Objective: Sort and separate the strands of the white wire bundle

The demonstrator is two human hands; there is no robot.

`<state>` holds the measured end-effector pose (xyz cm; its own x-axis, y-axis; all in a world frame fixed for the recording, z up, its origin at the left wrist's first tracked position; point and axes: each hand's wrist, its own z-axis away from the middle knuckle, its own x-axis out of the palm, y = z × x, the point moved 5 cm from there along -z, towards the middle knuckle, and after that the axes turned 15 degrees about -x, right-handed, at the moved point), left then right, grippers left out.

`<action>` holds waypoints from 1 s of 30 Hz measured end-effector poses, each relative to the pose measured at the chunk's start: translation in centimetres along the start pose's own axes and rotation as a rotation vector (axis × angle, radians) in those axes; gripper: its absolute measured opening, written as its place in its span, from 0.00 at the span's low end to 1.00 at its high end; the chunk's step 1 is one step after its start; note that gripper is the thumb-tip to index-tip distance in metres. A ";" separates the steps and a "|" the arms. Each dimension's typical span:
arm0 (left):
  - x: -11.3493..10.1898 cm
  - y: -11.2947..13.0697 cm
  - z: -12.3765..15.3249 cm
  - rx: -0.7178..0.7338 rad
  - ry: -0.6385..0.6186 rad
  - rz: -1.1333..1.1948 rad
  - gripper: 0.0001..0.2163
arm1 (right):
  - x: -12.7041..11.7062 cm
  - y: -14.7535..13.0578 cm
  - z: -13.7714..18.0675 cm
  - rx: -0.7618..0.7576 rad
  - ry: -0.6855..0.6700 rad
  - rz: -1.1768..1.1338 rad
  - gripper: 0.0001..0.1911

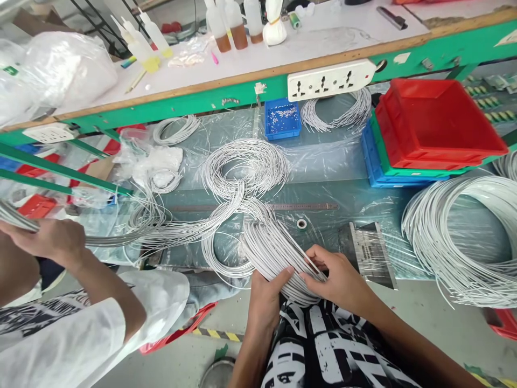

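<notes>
In front of my body lies a thick bundle of white cables (274, 253), fanned out at the near table edge. My left hand (269, 293) is closed around its left side, thumb on top. At the bundle's right side my right hand (337, 277) has thumb and fingers closed on cable ends, the fingertips partly hidden. Beyond the bundle, a large coil of white cables (262, 156) lies on the table, with a smaller white coil (212, 253) beside my left hand. A metal tray (374, 250) holding thin wires stands right of my right hand.
A co-worker's hand (60, 240) at left grips a cable bundle. Stacked red, green and blue bins (440, 124) stand at right, near a big cable coil (420, 221). A steel ruler (302, 206), tape roll (301, 223) and blue tray (283, 132) lie ahead, below a power strip (331, 80).
</notes>
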<state>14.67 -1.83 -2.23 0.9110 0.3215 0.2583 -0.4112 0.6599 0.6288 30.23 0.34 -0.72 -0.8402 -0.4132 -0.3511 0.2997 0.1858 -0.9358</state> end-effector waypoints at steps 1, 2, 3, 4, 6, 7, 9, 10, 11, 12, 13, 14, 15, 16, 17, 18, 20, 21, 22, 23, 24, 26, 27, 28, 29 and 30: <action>0.0 0.0 0.0 0.003 -0.003 -0.003 0.24 | 0.0 0.1 0.0 0.006 -0.008 -0.006 0.08; 0.0 0.0 0.0 0.007 -0.007 -0.006 0.25 | 0.0 0.2 -0.1 0.010 -0.015 -0.015 0.09; 0.0 0.0 0.0 0.011 -0.011 -0.009 0.25 | 0.0 0.2 -0.1 0.011 -0.019 -0.027 0.09; 0.0 0.0 0.0 0.013 -0.015 -0.011 0.25 | -0.1 0.3 -0.1 0.011 -0.021 -0.039 0.09; 0.0 -0.1 -0.1 0.015 -0.016 -0.010 0.26 | -0.1 0.2 -0.2 0.007 -0.016 -0.053 0.10; 0.0 -0.1 -0.1 0.014 -0.015 -0.007 0.26 | -0.2 0.2 -0.1 0.004 -0.009 -0.055 0.09; 0.0 -0.2 -0.1 0.012 -0.010 -0.004 0.26 | -0.2 0.1 0.0 -0.002 0.009 -0.050 0.08; 0.1 -0.2 -0.2 0.009 -0.007 -0.003 0.26 | -0.2 0.1 0.0 -0.008 0.020 -0.044 0.07; 0.1 -0.2 -0.2 0.007 -0.005 -0.003 0.26 | -0.2 0.0 0.1 -0.015 0.033 -0.036 0.07; 0.1 -0.2 -0.2 0.003 -0.004 -0.003 0.25 | -0.1 0.0 0.2 -0.023 0.045 -0.026 0.07; 0.1 -0.1 -0.2 0.000 -0.004 -0.004 0.25 | -0.1 0.1 0.3 -0.029 0.052 -0.017 0.08; 0.2 -0.1 -0.2 -0.002 -0.002 -0.004 0.25 | -0.1 0.2 0.3 -0.034 0.055 -0.010 0.09; 0.2 -0.1 -0.2 -0.003 0.000 -0.003 0.25 | 0.0 0.2 0.4 -0.037 0.052 -0.004 0.09; 0.2 -0.1 -0.1 -0.004 0.003 0.000 0.25 | 0.0 0.4 0.4 -0.038 0.046 0.000 0.09; 0.2 -0.1 -0.1 -0.004 0.006 0.002 0.26 | 0.0 0.5 0.4 -0.039 0.036 0.002 0.10; 0.2 -0.2 -0.1 -0.002 0.009 0.005 0.26 | 0.1 0.6 0.4 -0.039 0.026 0.000 0.10; 0.2 -0.2 0.0 0.000 0.008 0.005 0.26 | 0.1 0.7 0.4 -0.041 0.016 -0.005 0.09; 0.2 -0.3 0.0 0.000 0.008 0.003 0.26 | 0.1 0.7 0.4 -0.044 0.018 -0.007 0.09; 0.2 -0.3 0.0 0.001 0.010 0.000 0.26 | 0.1 0.7 0.4 -0.049 0.024 -0.007 0.10; 0.2 -0.3 -0.1 0.000 0.011 -0.001 0.27 | 0.2 0.6 0.4 -0.058 0.030 -0.007 0.10; 0.2 -0.3 -0.1 -0.001 0.013 -0.002 0.27 | 0.2 0.6 0.4 -0.069 0.040 -0.005 0.10; 0.2 -0.3 -0.1 0.002 0.014 -0.003 0.26 | 0.2 0.4 0.4 -0.099 0.066 0.001 0.10; 0.2 -0.3 -0.1 0.003 0.012 -0.005 0.26 | 0.2 0.4 0.4 -0.113 0.081 0.005 0.10; 0.2 -0.4 -0.1 0.003 0.008 -0.009 0.24 | 0.1 0.4 0.4 -0.124 0.097 0.008 0.10; 0.1 -0.4 -0.1 0.003 0.006 -0.012 0.22 | 0.1 0.4 0.5 -0.132 0.111 0.007 0.09; 0.1 -0.4 -0.1 0.004 0.006 -0.013 0.20 | 0.0 0.4 0.5 -0.136 0.118 0.003 0.09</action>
<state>14.91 -1.97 -2.57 0.9162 0.3166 0.2456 -0.3988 0.6612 0.6354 30.58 -0.05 -1.15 -0.8892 -0.3063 -0.3398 0.2449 0.3088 -0.9191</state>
